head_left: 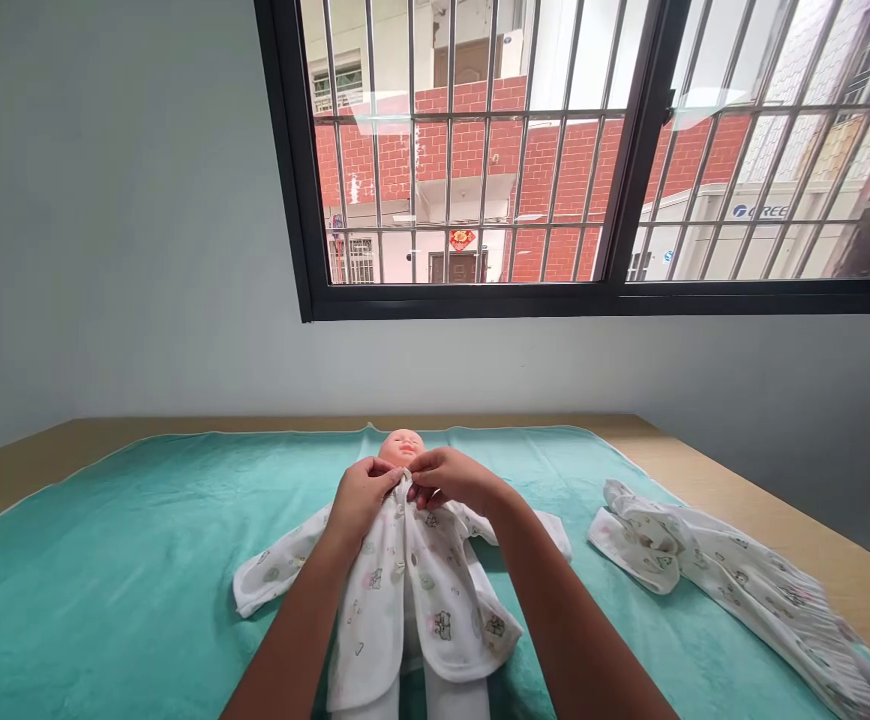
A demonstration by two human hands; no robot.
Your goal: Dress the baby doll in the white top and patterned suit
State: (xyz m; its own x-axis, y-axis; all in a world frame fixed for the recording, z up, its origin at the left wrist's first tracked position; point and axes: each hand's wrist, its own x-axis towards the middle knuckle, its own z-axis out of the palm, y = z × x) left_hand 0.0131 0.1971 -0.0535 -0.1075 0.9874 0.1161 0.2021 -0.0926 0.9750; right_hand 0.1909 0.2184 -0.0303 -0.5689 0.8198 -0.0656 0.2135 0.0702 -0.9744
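Note:
A baby doll (403,446) lies on its back, head toward the wall, wearing a white printed baby jacket (435,600) with its sleeves spread to both sides. At the neckline my left hand (364,490) pinches one front edge of the jacket. My right hand (450,475) grips the other edge close beside it, fingers bent. The two hands nearly meet just below the doll's chin. Under the hem, white legs (456,698) show. Any fastener between my fingertips is too small to make out.
White printed baby pants (742,580) lie crumpled on the right. A turquoise blanket (142,560) covers most of the wooden table (712,465). Behind the table stands a pale wall (142,250) with a dark-framed, barred window (465,300).

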